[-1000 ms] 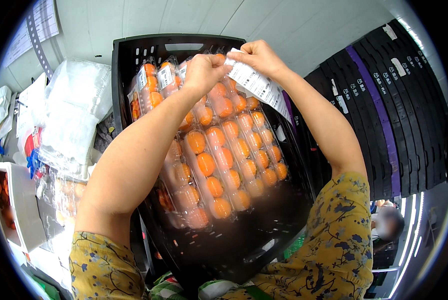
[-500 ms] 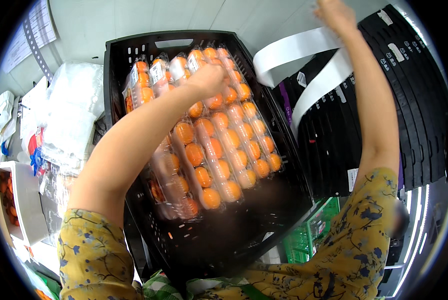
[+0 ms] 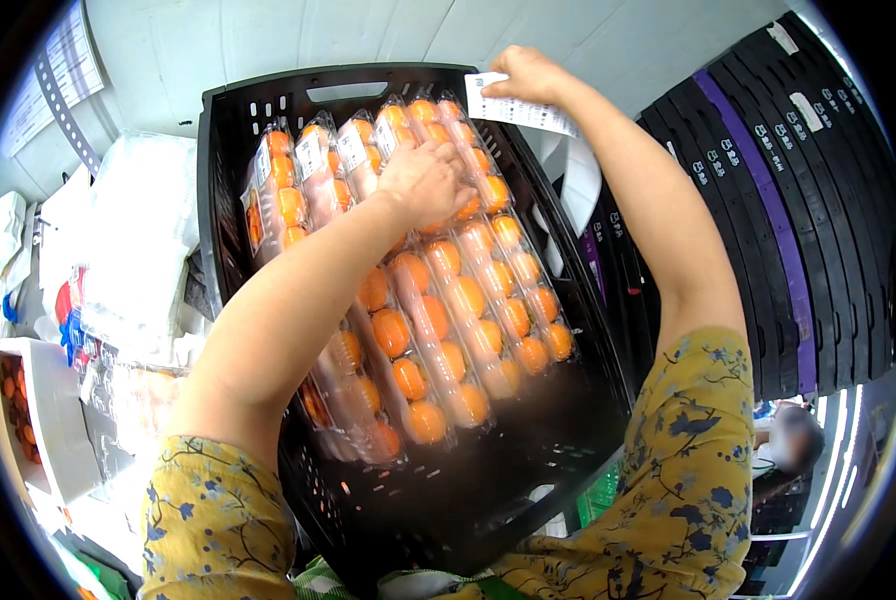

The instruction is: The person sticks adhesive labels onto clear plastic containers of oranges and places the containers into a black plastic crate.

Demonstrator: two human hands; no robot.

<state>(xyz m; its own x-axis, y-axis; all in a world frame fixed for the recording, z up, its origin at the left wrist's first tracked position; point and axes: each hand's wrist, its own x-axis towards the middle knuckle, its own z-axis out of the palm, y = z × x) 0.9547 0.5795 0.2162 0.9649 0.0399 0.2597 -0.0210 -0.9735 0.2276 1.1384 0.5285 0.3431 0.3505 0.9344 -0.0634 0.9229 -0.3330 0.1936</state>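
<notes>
A black plastic crate (image 3: 488,480) holds rows of long clear plastic packs (image 3: 430,300) filled with small round orange fruit. Several packs carry a white label near their far end. My left hand (image 3: 428,185) lies on the packs at the far middle of the crate, fingers apart and partly bent. By the crate's far right corner, my right hand (image 3: 530,76) pinches a white printed label strip (image 3: 528,115). The rest of the strip curls down behind the crate's right side, partly hidden by my right forearm.
Stacked black crates (image 3: 768,220) with one purple band stand at the right. To the left lie clear plastic bags (image 3: 143,220) and a white box (image 3: 53,420) with orange fruit. A green basket (image 3: 598,495) shows below the crate. Another person (image 3: 793,440) is at the far right.
My right hand has come down and left to the crate's corner with the label strip. My left hand, closer to a fist before, has its fingers more spread on the packs.
</notes>
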